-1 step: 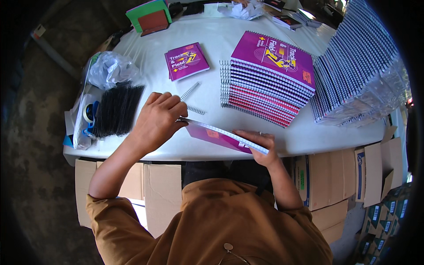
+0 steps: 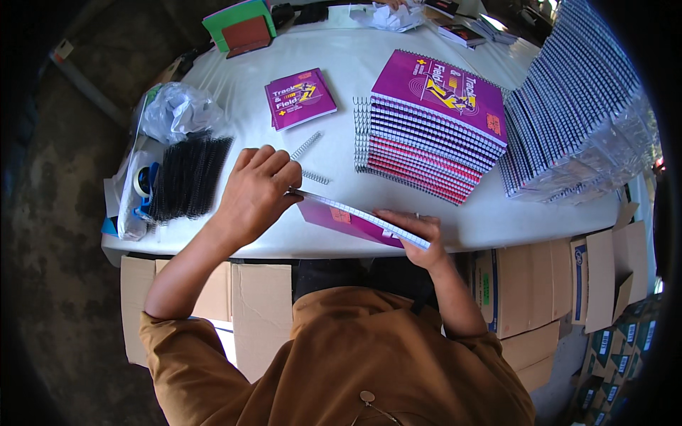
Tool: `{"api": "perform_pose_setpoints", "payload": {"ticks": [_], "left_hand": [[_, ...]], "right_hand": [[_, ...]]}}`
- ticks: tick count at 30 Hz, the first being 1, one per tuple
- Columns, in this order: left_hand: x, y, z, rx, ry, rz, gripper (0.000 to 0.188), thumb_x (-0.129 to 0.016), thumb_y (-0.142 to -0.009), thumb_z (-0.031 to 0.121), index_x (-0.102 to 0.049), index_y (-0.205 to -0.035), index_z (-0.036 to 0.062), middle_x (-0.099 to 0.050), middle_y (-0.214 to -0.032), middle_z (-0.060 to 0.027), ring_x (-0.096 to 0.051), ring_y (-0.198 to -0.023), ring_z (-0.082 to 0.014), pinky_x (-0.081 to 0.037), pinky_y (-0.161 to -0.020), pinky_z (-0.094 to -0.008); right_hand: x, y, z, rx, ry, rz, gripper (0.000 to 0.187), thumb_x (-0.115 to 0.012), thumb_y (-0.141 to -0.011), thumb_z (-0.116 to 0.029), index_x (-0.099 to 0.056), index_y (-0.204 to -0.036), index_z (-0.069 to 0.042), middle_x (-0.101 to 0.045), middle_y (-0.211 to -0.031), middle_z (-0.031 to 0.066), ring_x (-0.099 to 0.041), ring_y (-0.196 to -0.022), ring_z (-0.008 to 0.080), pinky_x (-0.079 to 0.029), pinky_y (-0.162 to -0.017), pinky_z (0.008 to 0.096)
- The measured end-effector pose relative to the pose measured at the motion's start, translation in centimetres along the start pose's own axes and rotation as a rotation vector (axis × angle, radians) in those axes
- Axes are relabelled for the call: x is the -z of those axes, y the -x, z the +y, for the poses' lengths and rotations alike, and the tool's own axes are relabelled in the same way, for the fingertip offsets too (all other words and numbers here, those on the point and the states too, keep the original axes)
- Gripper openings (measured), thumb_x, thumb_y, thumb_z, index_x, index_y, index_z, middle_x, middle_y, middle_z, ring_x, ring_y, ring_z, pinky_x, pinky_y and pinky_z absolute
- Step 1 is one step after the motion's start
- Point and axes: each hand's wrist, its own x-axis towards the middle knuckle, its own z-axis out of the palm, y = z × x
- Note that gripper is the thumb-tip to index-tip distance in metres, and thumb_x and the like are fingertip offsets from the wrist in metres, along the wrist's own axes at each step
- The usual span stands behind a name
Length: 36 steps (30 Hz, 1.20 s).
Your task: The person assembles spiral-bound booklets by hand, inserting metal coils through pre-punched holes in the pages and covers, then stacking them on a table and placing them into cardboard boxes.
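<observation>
My right hand (image 2: 420, 238) grips the right end of a purple-covered notebook (image 2: 355, 224), its thumb side over the squared white page edge. The notebook is tilted, its long page edge facing up, above the table's front edge. At its left corner my left hand (image 2: 259, 186) is closed in a pinch; a small dark bit shows at the fingertips, but what they hold is hidden. Just beyond the left hand lie two loose wire coils, a farther coil (image 2: 307, 145) and a nearer coil (image 2: 315, 177). Farther off rest small purple booklets (image 2: 304, 99), stacked flat.
A tall stack of purple spiral notebooks (image 2: 437, 106) stands right of centre, beside larger piles of spiral-bound books (image 2: 575, 121). Black coils (image 2: 188, 177), a blue tape dispenser (image 2: 144, 192) and a crumpled plastic bag (image 2: 179, 110) are at left. Cardboard boxes (image 2: 529, 284) sit below the table.
The notebook's right end and my right hand have shifted very slightly left and down. My left hand stays at the corner.
</observation>
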Motion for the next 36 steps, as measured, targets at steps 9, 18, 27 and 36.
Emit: {"api": "perform_pose_setpoints", "payload": {"ticks": [9,18,27,36], "left_hand": [[-13.2,3.0,0.5,-0.353,-0.376,0.838,0.11,-0.031,-0.073,0.08,-0.013,-0.14,-0.0058,-0.015,-0.142,-0.033,-0.009,-0.133,-0.0488,0.006,-0.101,-0.0665],[-12.8,2.0,0.0,-0.113,-0.066,0.958,0.11,-0.034,-0.07,0.081,-0.025,-0.136,-0.0072,-0.023,-0.137,-0.0341,-0.008,-0.134,-0.0475,0.0,-0.102,-0.0612],[-2.3,2.0,-2.0,0.043,0.656,0.167,0.029,-0.075,-0.072,0.011,-0.055,-0.09,0.0012,-0.058,-0.087,-0.0081,-0.058,-0.075,-0.0179,-0.047,-0.069,-0.0272],[-1.9,2.1,-2.9,0.148,0.763,-0.01,0.021,-0.057,-0.089,0.018,-0.058,-0.087,-0.0028,-0.055,-0.074,-0.0082,-0.053,-0.067,-0.0129,-0.044,-0.064,-0.0256]], "right_hand": [[-1.1,0.5,-0.7,0.143,0.091,0.114,0.033,-0.056,-0.075,0.006,-0.063,-0.107,0.0,-0.066,-0.103,0.0138,-0.065,-0.093,0.026,-0.051,-0.08,0.0327],[-1.9,0.6,-0.9,0.177,0.125,0.106,0.024,-0.055,-0.079,0.002,-0.065,-0.102,0.003,-0.067,-0.096,0.0157,-0.066,-0.089,0.0259,-0.051,-0.079,0.0328],[0.5,-0.3,-0.2,-0.047,-0.076,0.033,0.031,-0.058,-0.078,0.008,-0.064,-0.107,-0.001,-0.068,-0.096,0.0122,-0.067,-0.078,0.0181,-0.052,-0.07,0.0261],[1.2,-0.2,0.2,-0.091,-0.129,0.036,0.026,-0.063,-0.08,0.002,-0.065,-0.106,-0.002,-0.069,-0.095,0.0109,-0.065,-0.073,0.0143,-0.05,-0.067,0.0239]]}}
